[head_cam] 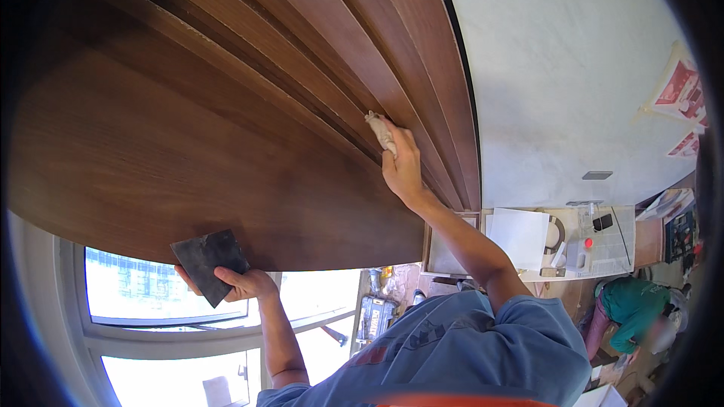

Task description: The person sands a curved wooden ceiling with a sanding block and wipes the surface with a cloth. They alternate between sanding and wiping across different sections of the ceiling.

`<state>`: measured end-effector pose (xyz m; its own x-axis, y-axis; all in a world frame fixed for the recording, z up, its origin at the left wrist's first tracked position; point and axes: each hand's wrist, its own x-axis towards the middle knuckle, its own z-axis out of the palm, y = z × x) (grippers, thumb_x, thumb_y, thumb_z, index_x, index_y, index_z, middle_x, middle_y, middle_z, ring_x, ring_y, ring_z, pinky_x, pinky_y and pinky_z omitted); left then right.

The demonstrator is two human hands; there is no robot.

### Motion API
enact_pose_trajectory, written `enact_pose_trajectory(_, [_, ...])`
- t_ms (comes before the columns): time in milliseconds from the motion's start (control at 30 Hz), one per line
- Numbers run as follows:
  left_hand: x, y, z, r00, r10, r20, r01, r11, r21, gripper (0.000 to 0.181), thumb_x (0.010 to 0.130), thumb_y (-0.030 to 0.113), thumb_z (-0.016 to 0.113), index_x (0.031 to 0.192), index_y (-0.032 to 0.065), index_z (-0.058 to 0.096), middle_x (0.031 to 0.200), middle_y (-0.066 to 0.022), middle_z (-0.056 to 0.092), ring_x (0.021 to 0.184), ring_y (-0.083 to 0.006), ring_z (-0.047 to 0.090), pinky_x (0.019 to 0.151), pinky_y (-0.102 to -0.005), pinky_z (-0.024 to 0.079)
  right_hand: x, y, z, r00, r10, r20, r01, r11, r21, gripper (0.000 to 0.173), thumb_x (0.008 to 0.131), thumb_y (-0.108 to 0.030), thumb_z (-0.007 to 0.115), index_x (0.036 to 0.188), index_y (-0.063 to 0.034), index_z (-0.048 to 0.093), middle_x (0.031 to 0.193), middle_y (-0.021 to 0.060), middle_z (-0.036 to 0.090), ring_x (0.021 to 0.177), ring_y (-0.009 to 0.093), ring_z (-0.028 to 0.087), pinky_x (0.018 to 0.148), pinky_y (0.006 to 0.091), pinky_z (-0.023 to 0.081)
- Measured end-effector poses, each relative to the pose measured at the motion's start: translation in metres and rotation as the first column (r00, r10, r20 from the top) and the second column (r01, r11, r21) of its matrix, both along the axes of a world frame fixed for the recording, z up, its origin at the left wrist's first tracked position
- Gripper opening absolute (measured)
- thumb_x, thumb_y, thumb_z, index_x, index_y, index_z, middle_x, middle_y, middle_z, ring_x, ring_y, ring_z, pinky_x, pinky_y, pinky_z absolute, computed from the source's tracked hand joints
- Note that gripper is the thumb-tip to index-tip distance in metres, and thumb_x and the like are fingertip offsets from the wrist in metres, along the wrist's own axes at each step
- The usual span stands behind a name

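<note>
A large dark-brown wood panel (pixel 226 152) with long raised strips and grooves (pixel 317 39) fills the view before me. My right hand (pixel 403 167) pinches a crumpled light cloth (pixel 381 134) against the grooved strips. Lower left, beside the panel's edge, my left hand (pixel 243 284) grips a thin, dark, square sheet (pixel 209 264), with the thumb on its face; its material I cannot tell.
A pale wall (pixel 554 79) adjoins the strips. Right, a table (pixel 616 267) bears white sheets (pixel 517 237), a tape roll and a phone. A person in green (pixel 633 308) bends over at lower right. Windows (pixel 164 288) and a tool case (pixel 374 317) are below.
</note>
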<state>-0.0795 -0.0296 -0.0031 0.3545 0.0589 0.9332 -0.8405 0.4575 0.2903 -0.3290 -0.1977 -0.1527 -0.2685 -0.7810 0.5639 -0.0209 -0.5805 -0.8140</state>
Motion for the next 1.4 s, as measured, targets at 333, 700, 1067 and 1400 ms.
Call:
enact_pose_trajectory(333, [0.009, 0.001, -0.004, 1.0, 0.017, 0.007, -0.017, 1.0, -0.002, 0.08, 0.097, 0.059, 0.072, 0.158, 0.0138, 0.046, 0.154, -0.0094, 0.049, 0.139, -0.0319, 0.053, 0.109, -0.0447, 0.053, 0.033, -0.011, 0.085, 0.965, -0.19, 0.182, 0.232, 0.942, -0.242, 0.069, 0.08, 0.012, 0.057, 0.149, 0.0071, 0.052, 0.149, 0.0229, 0.057, 0.137, 0.042, 0.051, 0.119, 0.0497, 0.039])
enact_pose_trajectory(700, [0.025, 0.008, -0.02, 0.996, -0.092, 0.009, 0.092, 0.994, -0.062, 0.069, 0.105, 0.034, 0.07, 0.158, -0.0011, 0.045, 0.155, -0.0178, 0.055, 0.129, -0.0302, 0.061, 0.101, -0.0398, 0.059, 0.057, -0.044, 0.105, 0.953, -0.302, 0.019, 0.281, 0.857, -0.432, 0.079, 0.081, 0.007, 0.065, 0.156, 0.0099, 0.044, 0.16, 0.0242, 0.049, 0.146, 0.041, 0.046, 0.124, 0.0504, 0.037])
enact_pose_trajectory(1067, [0.048, 0.012, -0.035, 0.974, -0.184, -0.135, 0.17, 0.979, -0.114, 0.057, 0.099, 0.034, 0.075, 0.139, -0.0044, 0.063, 0.136, -0.0163, 0.069, 0.121, -0.0294, 0.066, 0.1, -0.0391, 0.057, 0.046, -0.064, 0.146, 0.951, -0.306, -0.048, 0.231, 0.804, -0.548, 0.08, 0.075, 0.005, 0.063, 0.154, 0.0114, 0.047, 0.157, 0.0257, 0.051, 0.143, 0.041, 0.047, 0.122, 0.0492, 0.039])
enact_pose_trajectory(1400, [0.054, 0.014, -0.042, 0.998, -0.056, -0.028, 0.055, 0.997, -0.048, 0.065, 0.101, 0.037, 0.072, 0.151, -0.0002, 0.053, 0.151, -0.018, 0.059, 0.132, -0.0314, 0.06, 0.106, -0.0407, 0.054, 0.041, -0.075, 0.188, 0.952, -0.305, -0.03, 0.22, 0.748, -0.626, 0.079, 0.076, 0.003, 0.064, 0.152, 0.0124, 0.048, 0.157, 0.0275, 0.05, 0.141, 0.044, 0.048, 0.121, 0.0503, 0.04])
